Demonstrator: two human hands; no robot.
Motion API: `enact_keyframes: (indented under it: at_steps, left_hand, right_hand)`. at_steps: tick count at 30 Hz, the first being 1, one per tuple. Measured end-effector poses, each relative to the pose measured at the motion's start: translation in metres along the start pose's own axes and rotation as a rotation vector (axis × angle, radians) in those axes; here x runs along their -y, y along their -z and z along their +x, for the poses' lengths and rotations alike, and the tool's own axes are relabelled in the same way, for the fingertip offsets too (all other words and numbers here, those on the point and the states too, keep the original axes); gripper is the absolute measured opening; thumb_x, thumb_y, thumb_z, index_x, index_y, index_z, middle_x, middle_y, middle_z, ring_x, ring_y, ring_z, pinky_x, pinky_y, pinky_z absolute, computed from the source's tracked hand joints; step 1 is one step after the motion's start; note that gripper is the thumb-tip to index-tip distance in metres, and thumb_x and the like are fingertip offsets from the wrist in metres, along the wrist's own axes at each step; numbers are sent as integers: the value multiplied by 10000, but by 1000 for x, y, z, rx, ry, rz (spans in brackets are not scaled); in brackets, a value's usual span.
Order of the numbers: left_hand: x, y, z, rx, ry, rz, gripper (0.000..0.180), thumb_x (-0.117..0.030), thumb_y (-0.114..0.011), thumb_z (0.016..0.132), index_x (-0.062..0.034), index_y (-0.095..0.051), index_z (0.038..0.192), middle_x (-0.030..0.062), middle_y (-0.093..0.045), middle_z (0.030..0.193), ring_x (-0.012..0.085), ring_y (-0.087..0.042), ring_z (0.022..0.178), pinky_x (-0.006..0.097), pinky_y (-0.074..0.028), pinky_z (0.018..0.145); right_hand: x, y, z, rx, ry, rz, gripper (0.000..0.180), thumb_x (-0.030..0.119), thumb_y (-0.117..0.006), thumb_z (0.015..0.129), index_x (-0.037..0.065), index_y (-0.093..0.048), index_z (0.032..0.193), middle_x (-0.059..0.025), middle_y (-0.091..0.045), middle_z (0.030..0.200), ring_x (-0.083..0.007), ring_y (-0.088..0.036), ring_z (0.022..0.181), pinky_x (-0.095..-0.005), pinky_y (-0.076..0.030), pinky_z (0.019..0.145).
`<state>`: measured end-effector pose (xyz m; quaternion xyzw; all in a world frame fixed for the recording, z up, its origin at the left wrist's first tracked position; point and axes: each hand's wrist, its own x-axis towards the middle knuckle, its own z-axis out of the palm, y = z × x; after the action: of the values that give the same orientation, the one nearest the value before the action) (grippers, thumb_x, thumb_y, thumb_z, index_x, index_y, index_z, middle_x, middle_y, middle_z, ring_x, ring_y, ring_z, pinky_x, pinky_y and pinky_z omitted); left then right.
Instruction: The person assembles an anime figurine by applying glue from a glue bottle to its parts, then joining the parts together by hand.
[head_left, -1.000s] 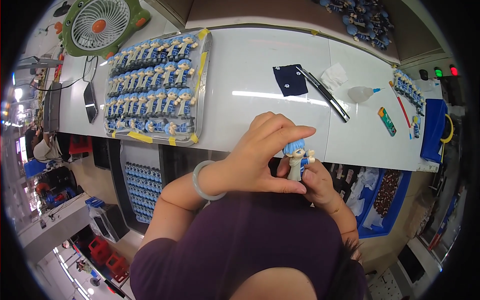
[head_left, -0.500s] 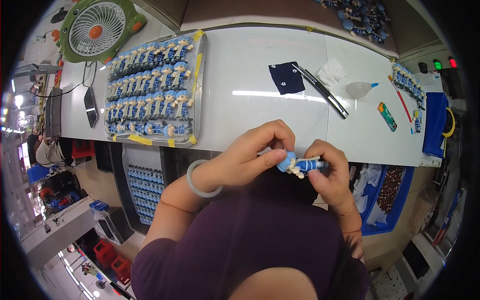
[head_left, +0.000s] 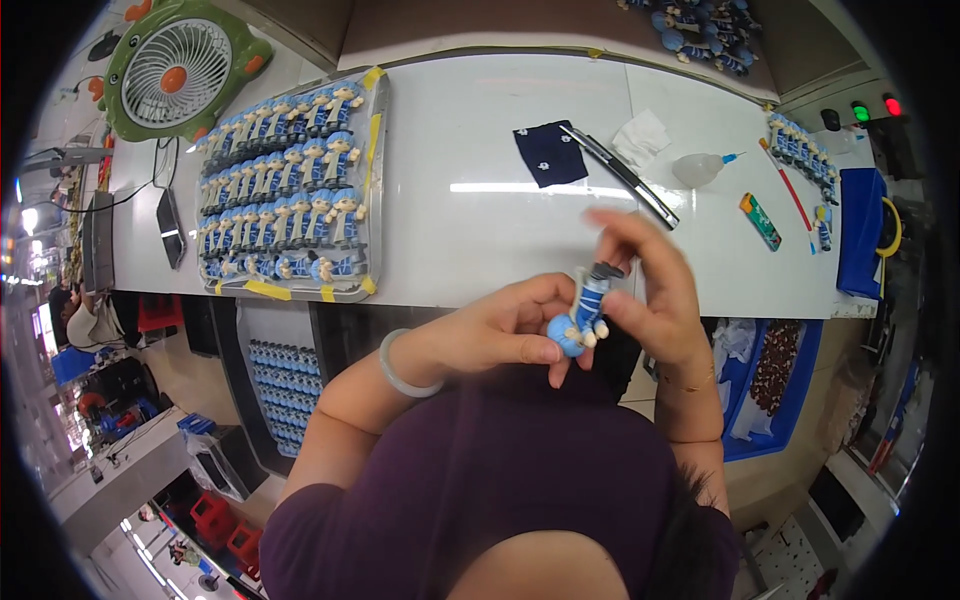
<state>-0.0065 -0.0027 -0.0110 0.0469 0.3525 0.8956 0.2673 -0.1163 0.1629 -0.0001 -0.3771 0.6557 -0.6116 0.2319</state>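
A small blue-haired figurine (head_left: 591, 300) in blue and white clothes is held in front of my chest, tilted with its head low and its dark feet up. My left hand (head_left: 500, 325) has thumb and fingers closed around the head. At the body and feet, my right hand (head_left: 660, 295) grips with its thumb and a finger, while another finger is raised and smeared by motion. Beyond my hands, a dark blue cloth (head_left: 552, 156) lies on the white table (head_left: 450, 230) beside a black-and-silver pen-like tool (head_left: 625, 178).
At the left, a tray (head_left: 378, 200) with yellow tape holds rows of similar figurines, near a green fan (head_left: 178, 70). To the right are a white tissue (head_left: 640, 138), a needle-tipped bottle (head_left: 698, 168), a green lighter (head_left: 760, 222), a red brush (head_left: 788, 185) and a blue holder (head_left: 860, 240).
The figurine has turned from lying sideways to feet up, head down. My right hand has risen with the feet, one finger lifting away. My left hand has shifted slightly lower.
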Motion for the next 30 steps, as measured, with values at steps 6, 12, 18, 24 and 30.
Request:
enact_keyframes:
  at_steps: [6, 12, 18, 24, 30]
  left_hand:
    - [-7, -6, -7, -309, -170, 232, 438, 5, -645, 702, -17, -418, 1077, 76, -534, 956, 159, -561, 871, 275, -457, 767]
    - [-5, -14, -9, -403, -452, 719, 314, 49, -623, 670, -23, -472, 936, 68, -528, 807, 139, -529, 735, 257, -423, 640]
    - [-8, -12, -9, -440, -603, 1122, 341, -66, -632, 688, -36, -421, 954, 61, -529, 726, 192, -545, 601, 271, -427, 545]
    - [-4, -5, -12, -426, -708, 1355, 326, -36, -663, 577, -19, -500, 859, 96, -524, 801, 212, -536, 673, 281, -436, 538]
    - [-2, -3, -11, -436, -728, 1360, 337, -39, -662, 571, -11, -493, 861, 89, -522, 784, 182, -534, 572, 259, -427, 478]
  right_hand:
    - [-47, 48, 6, -958, 179, -176, 529, 71, -586, 719, 21, -383, 1204, -66, -471, 977, -136, -431, 864, -261, -346, 782]
    - [-64, 75, 17, -510, -241, -480, 490, 174, -622, 743, 38, -436, 1175, -87, -523, 1049, -134, -470, 952, -258, -352, 814]
    - [-56, 59, 11, -424, -104, -111, 311, 156, -588, 766, 4, -510, 1025, -80, -528, 1012, -142, -478, 928, -253, -352, 829]
    - [-2, 12, -21, -182, -117, -40, 250, 59, -620, 691, 15, -548, 927, -97, -546, 959, -182, -495, 915, -256, -381, 790]
    - [8, -6, -32, -231, 3, -265, 296, -18, -656, 583, 33, -586, 866, -96, -570, 824, -226, -520, 799, -291, -427, 689]
